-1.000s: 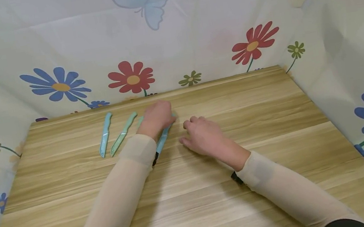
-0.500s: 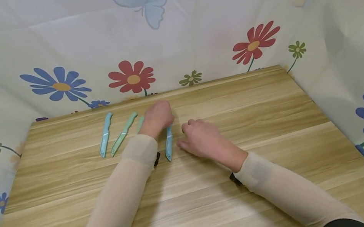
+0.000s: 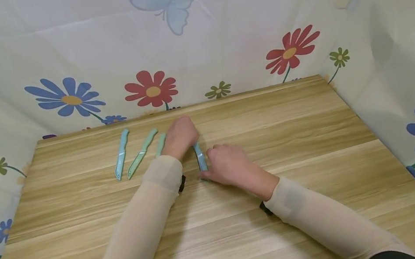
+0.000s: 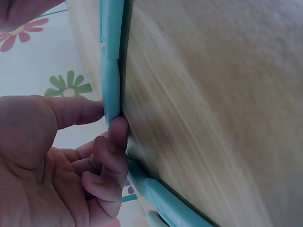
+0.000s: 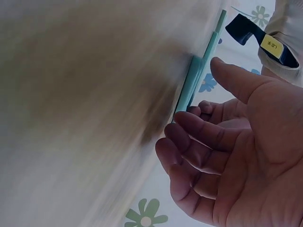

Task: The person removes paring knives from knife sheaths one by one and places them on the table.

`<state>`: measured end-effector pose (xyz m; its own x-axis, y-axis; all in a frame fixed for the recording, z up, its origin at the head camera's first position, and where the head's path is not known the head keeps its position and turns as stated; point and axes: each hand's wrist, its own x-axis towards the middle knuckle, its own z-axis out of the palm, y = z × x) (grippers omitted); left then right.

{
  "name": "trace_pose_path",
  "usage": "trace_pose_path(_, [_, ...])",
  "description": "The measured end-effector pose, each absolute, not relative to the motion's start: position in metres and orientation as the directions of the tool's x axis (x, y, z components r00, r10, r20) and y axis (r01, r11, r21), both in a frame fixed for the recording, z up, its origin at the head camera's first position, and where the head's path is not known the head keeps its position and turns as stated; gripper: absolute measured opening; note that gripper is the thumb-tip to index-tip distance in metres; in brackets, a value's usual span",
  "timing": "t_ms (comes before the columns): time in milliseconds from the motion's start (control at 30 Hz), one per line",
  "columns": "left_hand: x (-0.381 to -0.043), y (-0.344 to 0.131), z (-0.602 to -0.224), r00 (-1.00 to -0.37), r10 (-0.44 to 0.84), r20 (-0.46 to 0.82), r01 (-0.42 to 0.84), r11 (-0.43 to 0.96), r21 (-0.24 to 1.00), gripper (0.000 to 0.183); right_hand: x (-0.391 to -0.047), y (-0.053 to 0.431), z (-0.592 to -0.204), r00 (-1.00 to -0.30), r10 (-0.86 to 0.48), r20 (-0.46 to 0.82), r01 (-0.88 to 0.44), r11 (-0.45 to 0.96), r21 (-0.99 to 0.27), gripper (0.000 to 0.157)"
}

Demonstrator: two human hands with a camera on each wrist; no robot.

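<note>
Head view, nearest first: the left sleeve (image 3: 129, 251) and the right sleeve (image 3: 327, 219), both pale, reach forward over a wood-grained table (image 3: 225, 255), with a dark band (image 3: 389, 257) at the near end of the right one. Beyond the cuffs, the right hand (image 3: 232, 165) is beside the sheathed end of a blue knife (image 3: 200, 157), its thumb apart from its loosely bent fingers; whether it touches the sheath, I cannot tell. The left hand (image 3: 179, 136), slightly farther off, pinches the end of that knife's handle between thumb and fingertip (the left wrist camera shows the grip best). So the blue knife spans the gap between the two hands, handle away from the person; whether it rests fully on the wood is unclear.

To the left of the left hand lie a partly hidden green knife (image 3: 160, 144), a second green knife (image 3: 141, 154) and another blue knife (image 3: 121, 155), handles pointing to the far edge. Behind the table hangs a white backdrop (image 3: 232, 24) printed with red, blue and green flowers; higher up is a pale blue butterfly (image 3: 167, 6).
</note>
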<state>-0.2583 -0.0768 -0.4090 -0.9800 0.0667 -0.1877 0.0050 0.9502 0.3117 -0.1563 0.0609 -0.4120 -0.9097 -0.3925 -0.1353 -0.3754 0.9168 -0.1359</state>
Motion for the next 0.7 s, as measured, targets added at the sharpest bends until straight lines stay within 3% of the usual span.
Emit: trace_pose_path(700, [-0.2607, -0.0757, -0.4093, -0.968, 0.003, -0.250, -0.091, 0.926, 0.366, 0.011, -0.1616, 0.0612, -0.4130, -0.901, -0.364, -0.234, -0.320, 0.925, -0.206, 0.031])
